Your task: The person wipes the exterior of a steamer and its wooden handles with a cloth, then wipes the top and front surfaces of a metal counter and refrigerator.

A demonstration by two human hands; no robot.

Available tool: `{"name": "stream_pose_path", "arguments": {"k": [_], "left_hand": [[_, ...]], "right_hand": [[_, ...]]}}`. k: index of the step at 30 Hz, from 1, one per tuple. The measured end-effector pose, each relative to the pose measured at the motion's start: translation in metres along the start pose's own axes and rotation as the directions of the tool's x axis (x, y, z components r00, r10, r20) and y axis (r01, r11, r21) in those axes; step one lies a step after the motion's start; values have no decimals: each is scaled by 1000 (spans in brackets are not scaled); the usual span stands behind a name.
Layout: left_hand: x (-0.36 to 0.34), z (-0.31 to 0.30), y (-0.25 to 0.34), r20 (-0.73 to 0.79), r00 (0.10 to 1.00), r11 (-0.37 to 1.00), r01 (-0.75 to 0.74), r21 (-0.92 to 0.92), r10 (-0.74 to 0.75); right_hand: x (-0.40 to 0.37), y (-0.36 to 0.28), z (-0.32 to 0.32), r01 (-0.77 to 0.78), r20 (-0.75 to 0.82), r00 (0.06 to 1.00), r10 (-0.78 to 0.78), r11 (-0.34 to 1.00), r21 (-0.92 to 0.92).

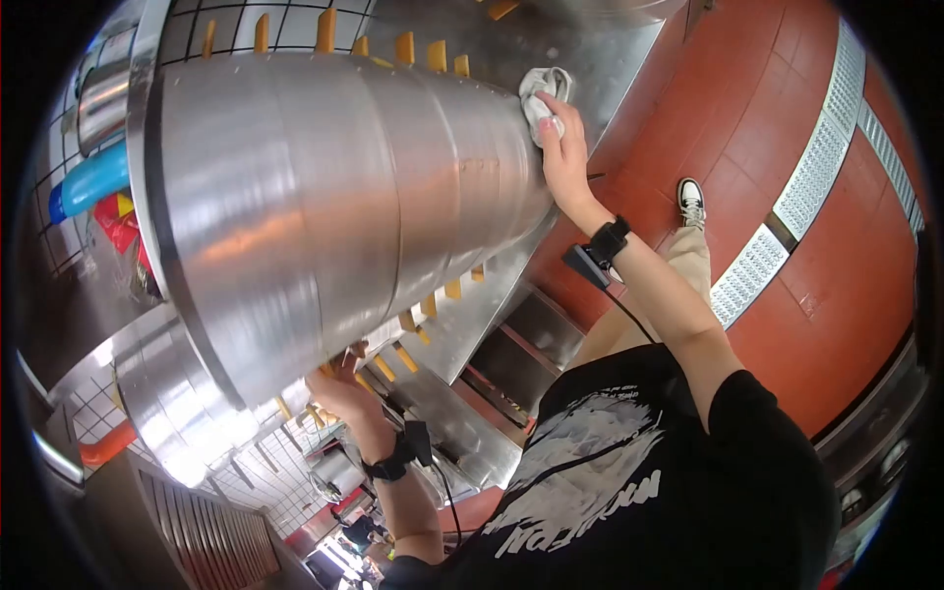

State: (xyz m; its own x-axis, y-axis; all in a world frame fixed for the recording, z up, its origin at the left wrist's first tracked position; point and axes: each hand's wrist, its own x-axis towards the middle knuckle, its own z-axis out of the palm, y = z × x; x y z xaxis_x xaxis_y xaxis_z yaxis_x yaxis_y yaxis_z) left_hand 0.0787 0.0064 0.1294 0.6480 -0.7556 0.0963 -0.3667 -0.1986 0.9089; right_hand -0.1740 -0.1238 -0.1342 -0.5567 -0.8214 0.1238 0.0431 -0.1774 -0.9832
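A large stainless steel pot (334, 197) lies tilted on its side across a metal rack. My right hand (563, 157) presses a crumpled grey-white cloth (541, 90) against the pot's narrow far end. A black wrist strap with a cable sits on that arm. My left hand (344, 388) reaches under the pot's wide open end and grips its rim, fingers curled over the edge. This wrist also wears a black strap. Most of the rim's inside is hidden.
The metal rack (462, 324) with yellow pegs runs under and behind the pot. A blue tube (88, 182) and red items lie at the left. Red tile floor (836, 295) with a metal drain grate (816, 167) is at the right, with my shoe (691, 200) on it.
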Motion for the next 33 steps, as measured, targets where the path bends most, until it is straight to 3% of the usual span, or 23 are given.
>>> {"name": "stream_pose_path", "arguments": {"k": [2, 4, 6, 8, 10, 13, 16, 19, 20, 22, 24, 27, 30, 32, 33], "left_hand": [[5, -1, 0, 152, 988, 999, -39, 38, 32], [6, 0, 1, 134, 990, 999, -48, 21, 44], [8, -2, 1, 217, 976, 998, -37, 40, 28], [10, -3, 1, 235, 972, 999, -28, 38, 18], [12, -4, 2, 249, 969, 999, 1, 41, -11], [13, -5, 4, 265, 964, 999, -11, 30, 3], [19, -6, -5, 249, 968, 1000, -2, 6, 1], [18, -6, -4, 244, 970, 1000, 6, -18, -1], [20, -7, -4, 271, 961, 997, -60, 49, 44], [21, -10, -6, 274, 958, 988, -114, 108, 80], [23, -8, -6, 253, 963, 973, -142, 181, 94], [16, -6, -1, 226, 969, 970, -144, 198, 98], [18, -5, 0, 213, 968, 957, -180, 229, 131], [11, -3, 7, 221, 959, 932, -238, 274, 179], [10, -2, 9, 204, 964, 954, -212, 212, 169]], "right_hand": [[-9, -32, 8, 57, -68, 996, -55, 998, 21], [-20, -86, 9, 202, -92, 977, -194, 975, 90], [-27, -152, 14, 316, -72, 949, -308, 911, 267], [-20, -212, 20, 593, -12, 789, -614, 757, 274], [-15, -257, 25, 712, -42, 670, -741, 625, 320], [-5, -262, 25, 784, -67, 601, -796, 572, 239], [-6, -196, 8, 704, 79, 701, -709, 706, 78], [-34, -66, 5, 483, 9, 874, -486, 866, -126], [-50, -24, 1, 378, 4, 923, -384, 908, -181], [-76, 22, -7, 227, -9, 971, -238, 937, -266], [-85, 21, -9, 211, 11, 976, -217, 935, -285], [-78, 0, -4, 80, -119, 987, -107, 973, -217], [-55, -74, 3, 92, -112, 989, -98, 994, -57], [-31, -138, 11, 427, -111, 900, -422, 904, 23], [-22, -174, 14, 530, -79, 848, -524, 844, 88]]}}
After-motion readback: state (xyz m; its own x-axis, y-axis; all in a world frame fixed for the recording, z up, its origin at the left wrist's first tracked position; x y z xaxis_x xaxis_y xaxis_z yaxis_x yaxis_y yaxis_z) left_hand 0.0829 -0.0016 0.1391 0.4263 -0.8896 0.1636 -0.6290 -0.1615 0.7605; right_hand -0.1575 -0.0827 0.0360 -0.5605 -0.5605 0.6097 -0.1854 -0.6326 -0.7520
